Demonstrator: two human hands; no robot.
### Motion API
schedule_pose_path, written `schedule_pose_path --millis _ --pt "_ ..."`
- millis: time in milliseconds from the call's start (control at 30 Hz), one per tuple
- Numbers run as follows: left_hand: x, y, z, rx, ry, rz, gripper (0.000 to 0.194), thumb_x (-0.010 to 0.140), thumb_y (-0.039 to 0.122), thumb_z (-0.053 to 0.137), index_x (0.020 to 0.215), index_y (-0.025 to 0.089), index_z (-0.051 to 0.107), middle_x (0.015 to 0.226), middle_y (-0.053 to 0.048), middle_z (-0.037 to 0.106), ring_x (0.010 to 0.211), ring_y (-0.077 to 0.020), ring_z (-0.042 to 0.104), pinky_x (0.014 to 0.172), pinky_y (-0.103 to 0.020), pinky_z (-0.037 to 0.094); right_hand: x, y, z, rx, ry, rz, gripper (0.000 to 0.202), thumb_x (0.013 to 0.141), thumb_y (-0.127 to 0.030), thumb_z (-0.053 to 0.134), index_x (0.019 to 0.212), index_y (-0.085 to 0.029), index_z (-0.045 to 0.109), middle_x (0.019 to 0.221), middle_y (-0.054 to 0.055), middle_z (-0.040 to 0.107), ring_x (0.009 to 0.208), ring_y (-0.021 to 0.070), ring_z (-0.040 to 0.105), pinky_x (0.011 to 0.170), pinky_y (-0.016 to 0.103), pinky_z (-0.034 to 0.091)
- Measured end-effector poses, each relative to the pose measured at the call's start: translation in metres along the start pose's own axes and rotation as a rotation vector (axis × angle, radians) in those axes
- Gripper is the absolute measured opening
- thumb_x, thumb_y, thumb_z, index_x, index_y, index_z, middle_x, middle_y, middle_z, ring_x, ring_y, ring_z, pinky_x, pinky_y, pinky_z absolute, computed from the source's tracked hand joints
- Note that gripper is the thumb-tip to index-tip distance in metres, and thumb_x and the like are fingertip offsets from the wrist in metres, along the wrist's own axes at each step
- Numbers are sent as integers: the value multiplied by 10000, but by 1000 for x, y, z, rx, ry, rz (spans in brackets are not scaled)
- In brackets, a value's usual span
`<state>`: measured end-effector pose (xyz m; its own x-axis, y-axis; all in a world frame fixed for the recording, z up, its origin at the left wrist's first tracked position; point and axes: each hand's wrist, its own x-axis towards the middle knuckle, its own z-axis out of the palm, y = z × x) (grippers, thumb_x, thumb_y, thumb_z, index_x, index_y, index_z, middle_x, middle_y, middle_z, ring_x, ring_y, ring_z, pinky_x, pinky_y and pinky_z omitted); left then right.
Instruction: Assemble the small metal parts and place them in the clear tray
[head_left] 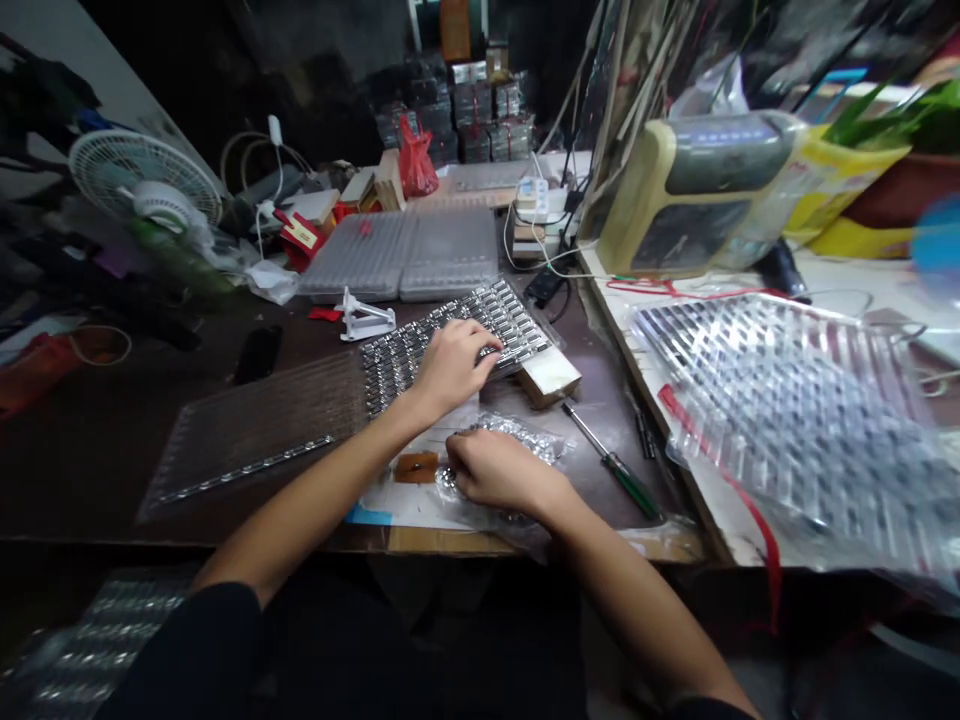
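My left hand [454, 365] reaches over a clear tray filled with rows of small shiny metal cylinders [401, 352]. Its thumb and fingers are pinched on a small metal part at the tray's right half. Nearer to me, my right hand [502, 472] is closed at the left side of a clear plastic bag of small shiny parts [529, 435]; what its fingers hold is hidden. Just left of that hand lies a small brown piece [416, 468] on a white sheet [435, 508]. A wooden block [551, 378] sits by the filled tray's right corner.
At left lies a mostly bare clear tray [262, 415] with one row of parts. A green-handled screwdriver [630, 485] lies to the right. Stacked filled trays [787, 420] cover the right bench. Behind are a white stand [366, 318], closed plastic trays [450, 250] and a fan [146, 180].
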<state>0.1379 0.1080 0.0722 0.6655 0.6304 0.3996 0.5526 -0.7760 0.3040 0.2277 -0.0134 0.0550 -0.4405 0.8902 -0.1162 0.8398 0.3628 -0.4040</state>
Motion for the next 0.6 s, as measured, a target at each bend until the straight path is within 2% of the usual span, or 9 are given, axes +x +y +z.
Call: schedule_pose_path --millis 67,167,233,300,367,433,500,600 --pt "19 9 16 47 -10 20 119 868 273 662 920 193 733 1000 -71 670 1022 -263 553 918 -406 446 2 2 -1 38 3 -7 201 823 -133 541 976 -169 665 931 90 736 812 208 687 617 254 411" --pt "30 16 31 90 -26 23 106 838 267 700 869 172 733 1002 -88 657 1023 -284 548 886 -414 454 4 4 1 91 22 -34 198 810 -125 544 957 -167 670 914 74 736 806 189 677 622 241 397" --pt "30 17 33 77 -26 24 84 831 245 704 840 164 720 1005 -92 659 1038 -291 554 886 -414 457 7 6 4 123 29 -53 198 815 -126 537 953 -164 675 913 72 736 807 181 670 643 239 406" --pt "24 16 27 1 -16 21 50 837 209 689 843 159 696 994 -87 671 1024 -271 580 889 -393 466 9 7 6 158 26 -71 211 821 -119 530 960 -157 684 924 79 739 807 176 665 672 239 423" --pt "8 12 14 -142 1 10 32 853 169 651 878 158 667 963 -69 690 948 -221 622 866 -348 485 11 8 8 198 35 -88 245 812 -83 519 973 -143 694 950 94 743 824 174 664 713 240 440" --pt "-20 6 -3 -293 26 -25 62 862 145 617 914 159 647 918 -45 701 859 -171 647 821 -299 503 14 9 10 229 75 -91 294 796 -33 502 987 -131 702 998 113 743 872 180 665 754 245 445" --pt "-57 -1 -19 -379 46 -100 95 863 136 597 941 163 644 904 -31 707 825 -145 653 797 -270 511 16 11 11 227 126 -62 277 836 -38 472 947 -134 707 948 113 745 833 184 668 728 255 439" --pt "-115 -12 -33 -385 66 -282 124 879 154 578 965 172 666 944 -41 721 866 -152 663 815 -279 521 18 13 14 216 203 1 224 918 -152 484 979 -164 699 874 83 741 745 189 659 661 271 423"
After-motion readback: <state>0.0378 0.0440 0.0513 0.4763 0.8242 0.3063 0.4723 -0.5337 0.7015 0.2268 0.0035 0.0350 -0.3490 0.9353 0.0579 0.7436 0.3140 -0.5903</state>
